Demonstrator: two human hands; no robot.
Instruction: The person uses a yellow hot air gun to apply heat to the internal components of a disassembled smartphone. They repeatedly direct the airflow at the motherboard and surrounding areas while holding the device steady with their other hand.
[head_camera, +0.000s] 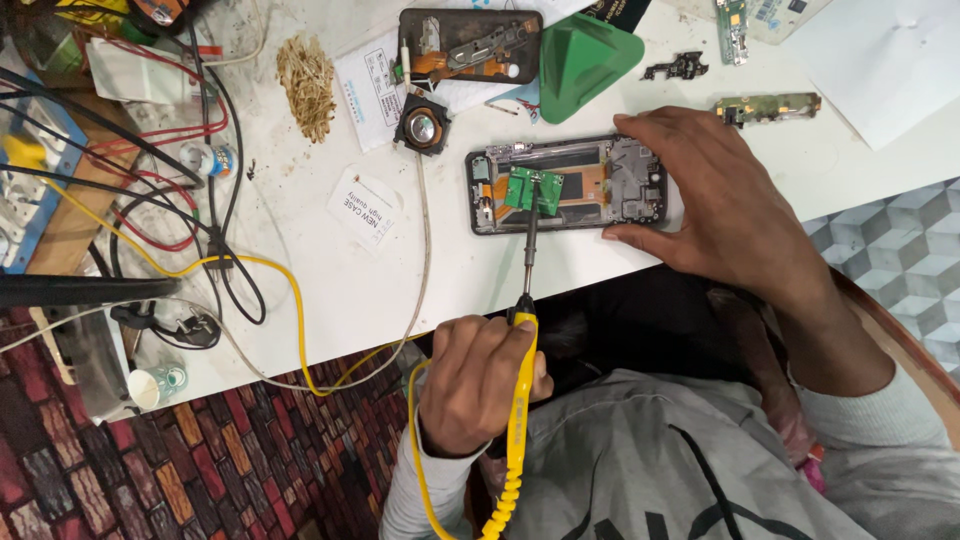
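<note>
- The black opened smartphone with its back cover off (568, 186) lies flat near the front edge of the white worktable (330, 300); a small green circuit board (533, 190) sits inside it, and the dark metal tip of the yellow-handled soldering iron (520, 380) rests on that board
- The left hand (480, 385) is closed in a fist around the iron's handle; the right hand (715, 205) clamps the phone's right end, fingers curled over the far edge and thumb on the near edge
- Judging by this, the phone is already stripped and work on the board is under way; reassembly is not yet done, since loose green boards (768, 106) lie apart on the table
- A round white sticker with dark print (362, 207) lies left of the phone; a white rectangular printed label (372, 88) lies beyond it, beside a second opened black phone body (470, 46); a green plastic triangular pick (585, 55) sits just right of that body
</note>
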